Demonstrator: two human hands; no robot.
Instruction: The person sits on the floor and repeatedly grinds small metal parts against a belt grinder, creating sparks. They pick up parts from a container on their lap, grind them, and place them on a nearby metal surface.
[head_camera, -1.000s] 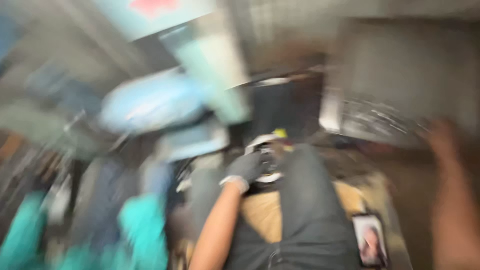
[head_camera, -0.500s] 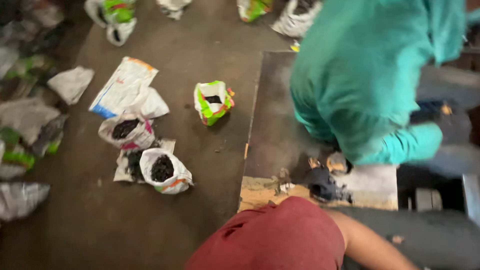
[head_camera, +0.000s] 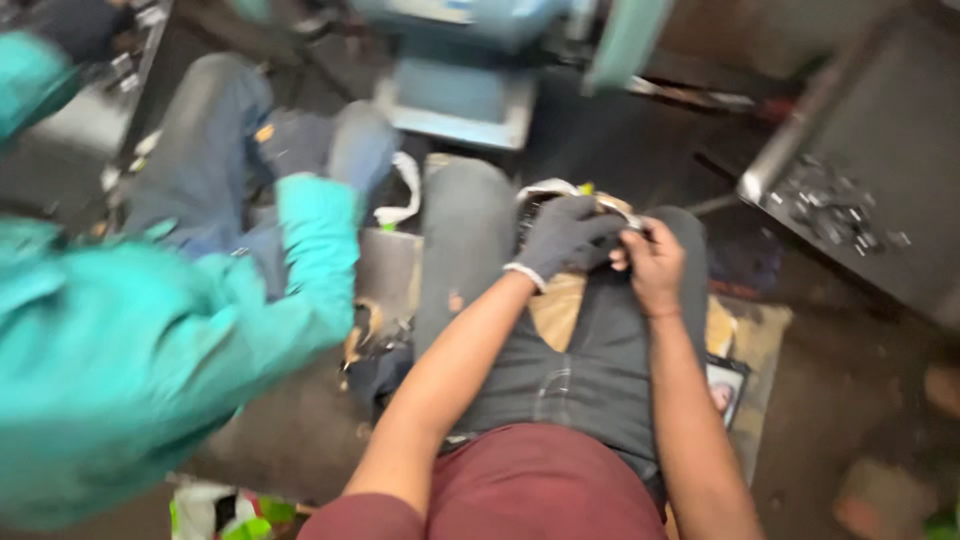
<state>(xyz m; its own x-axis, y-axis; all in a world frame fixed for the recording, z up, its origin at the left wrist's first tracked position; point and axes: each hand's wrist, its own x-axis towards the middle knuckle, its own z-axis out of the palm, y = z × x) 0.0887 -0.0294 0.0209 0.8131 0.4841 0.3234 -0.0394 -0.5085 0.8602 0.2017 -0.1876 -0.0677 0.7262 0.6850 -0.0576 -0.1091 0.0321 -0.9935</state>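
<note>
The left hand (head_camera: 565, 240), in a dark grey glove, is curled around a small white-rimmed thing (head_camera: 560, 192) on the lap. The bare right hand (head_camera: 650, 265) pinches it just beside the glove. A person in a teal sleeve (head_camera: 310, 250) sits close by.

Grey glove (head_camera: 563, 240), teal sleeve (head_camera: 310, 250), seemingly maroon shirt (head_camera: 540, 490).
</note>
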